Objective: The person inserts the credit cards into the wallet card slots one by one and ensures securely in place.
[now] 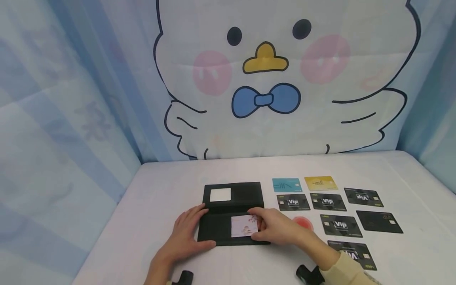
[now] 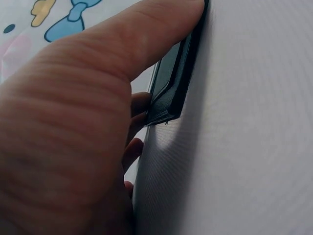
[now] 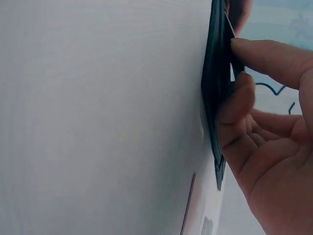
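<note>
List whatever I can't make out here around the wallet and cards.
Pink card, right edge: head view, behind the right hand.
Red round shape, lower left part: head view, behind the right forearm.
Black cards, small print: head view, too small.
Black wallet, far end: left wrist view, behind the left hand and cut off by the top edge.

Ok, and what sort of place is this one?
Probably an indoor booth staged for recording: a cartoon backdrop, blue fabric on both sides, and cards laid out beside an open wallet on a white table.
</note>
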`<state>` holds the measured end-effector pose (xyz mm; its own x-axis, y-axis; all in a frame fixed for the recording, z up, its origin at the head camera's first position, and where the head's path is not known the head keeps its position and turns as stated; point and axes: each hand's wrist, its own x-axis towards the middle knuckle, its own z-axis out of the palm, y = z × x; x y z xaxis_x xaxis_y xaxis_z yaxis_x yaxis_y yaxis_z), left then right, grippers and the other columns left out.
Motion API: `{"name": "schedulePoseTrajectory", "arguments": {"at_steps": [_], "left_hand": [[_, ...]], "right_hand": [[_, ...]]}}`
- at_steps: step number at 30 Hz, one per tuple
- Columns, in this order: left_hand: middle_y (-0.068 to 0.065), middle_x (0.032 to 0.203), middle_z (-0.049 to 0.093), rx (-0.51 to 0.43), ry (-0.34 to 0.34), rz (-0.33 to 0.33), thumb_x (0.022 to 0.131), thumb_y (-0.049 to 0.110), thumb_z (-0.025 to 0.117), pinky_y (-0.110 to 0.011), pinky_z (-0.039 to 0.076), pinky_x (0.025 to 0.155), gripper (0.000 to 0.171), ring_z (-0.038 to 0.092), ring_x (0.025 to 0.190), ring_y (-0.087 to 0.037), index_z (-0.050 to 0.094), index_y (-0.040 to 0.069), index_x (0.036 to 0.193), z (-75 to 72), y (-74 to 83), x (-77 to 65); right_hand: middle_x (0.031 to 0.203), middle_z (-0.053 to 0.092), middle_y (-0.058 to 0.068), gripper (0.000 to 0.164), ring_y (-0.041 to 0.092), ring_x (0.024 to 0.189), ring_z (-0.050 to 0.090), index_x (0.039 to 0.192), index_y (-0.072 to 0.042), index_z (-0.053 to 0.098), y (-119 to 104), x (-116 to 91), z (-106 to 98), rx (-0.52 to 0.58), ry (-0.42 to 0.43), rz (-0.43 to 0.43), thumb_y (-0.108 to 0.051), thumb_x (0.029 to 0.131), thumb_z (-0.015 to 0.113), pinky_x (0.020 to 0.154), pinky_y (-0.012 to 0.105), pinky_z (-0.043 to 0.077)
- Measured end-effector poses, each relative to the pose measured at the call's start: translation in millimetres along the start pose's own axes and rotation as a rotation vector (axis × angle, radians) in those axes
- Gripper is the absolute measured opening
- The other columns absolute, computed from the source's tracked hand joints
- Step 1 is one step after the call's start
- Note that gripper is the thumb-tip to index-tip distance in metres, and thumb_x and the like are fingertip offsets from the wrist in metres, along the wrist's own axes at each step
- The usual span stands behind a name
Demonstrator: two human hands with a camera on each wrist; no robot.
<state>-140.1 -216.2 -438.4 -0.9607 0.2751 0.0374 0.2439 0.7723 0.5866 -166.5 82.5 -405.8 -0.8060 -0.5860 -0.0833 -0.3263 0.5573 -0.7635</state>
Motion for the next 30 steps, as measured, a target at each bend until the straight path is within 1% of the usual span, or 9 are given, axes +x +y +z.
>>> {"name": "schedulePoseTrajectory", "arguments": {"at_steps": [4,8,14,24,30], "left_hand": [[-0.008,0.158,0.038,0.004,0.005,-0.005,0.074,0.053,0.084,-0.059,0.011,0.119,0.09,0.028,0.145,-0.033,0.05,0.012,0.147,-0.4,0.5,0.7],[-0.008,0.158,0.039,0.006,0.01,-0.013,0.074,0.051,0.084,-0.06,0.012,0.119,0.088,0.028,0.145,-0.033,0.051,0.012,0.146,-0.1,-0.1,0.4],[-0.007,0.158,0.038,-0.006,0.008,-0.018,0.074,0.052,0.084,-0.059,0.012,0.12,0.088,0.028,0.145,-0.033,0.051,0.013,0.146,0.7,0.1,0.1],[-0.007,0.158,0.039,-0.008,0.014,-0.014,0.074,0.053,0.084,-0.06,0.012,0.12,0.088,0.029,0.145,-0.033,0.052,0.013,0.146,1.7,-0.4,1.6],[-0.007,0.158,0.039,-0.001,0.011,-0.025,0.074,0.052,0.084,-0.059,0.012,0.12,0.089,0.029,0.145,-0.033,0.052,0.012,0.146,2.2,-0.4,1.3]], "right_hand": [[0.085,0.057,-0.001,0.061,0.014,0.073,0.056,0.134,0.008,0.051,0.9,-4.7,-2.4,0.054,0.016,0.021,-0.004,0.082,0.081,0.063,0.021,0.048],[0.086,0.057,0.001,0.054,0.015,0.074,0.057,0.129,0.008,0.053,1.0,-6.8,-3.2,0.098,0.022,0.027,-0.001,0.082,0.08,0.065,0.021,0.051],[0.086,0.058,0.0,0.051,0.016,0.076,0.058,0.127,0.006,0.055,-0.1,-5.5,-2.6,0.09,0.039,0.039,-0.003,0.083,0.08,0.066,0.021,0.052],[0.084,0.058,-0.002,0.048,0.013,0.072,0.056,0.124,0.005,0.058,-3.0,4.7,2.7,0.056,0.02,-0.017,-0.006,0.084,0.081,0.064,0.02,0.05],[0.083,0.057,-0.002,0.047,0.015,0.074,0.055,0.124,0.004,0.059,-7.5,10.5,10.0,0.027,0.012,-0.014,-0.007,0.084,0.081,0.063,0.022,0.047]]}}
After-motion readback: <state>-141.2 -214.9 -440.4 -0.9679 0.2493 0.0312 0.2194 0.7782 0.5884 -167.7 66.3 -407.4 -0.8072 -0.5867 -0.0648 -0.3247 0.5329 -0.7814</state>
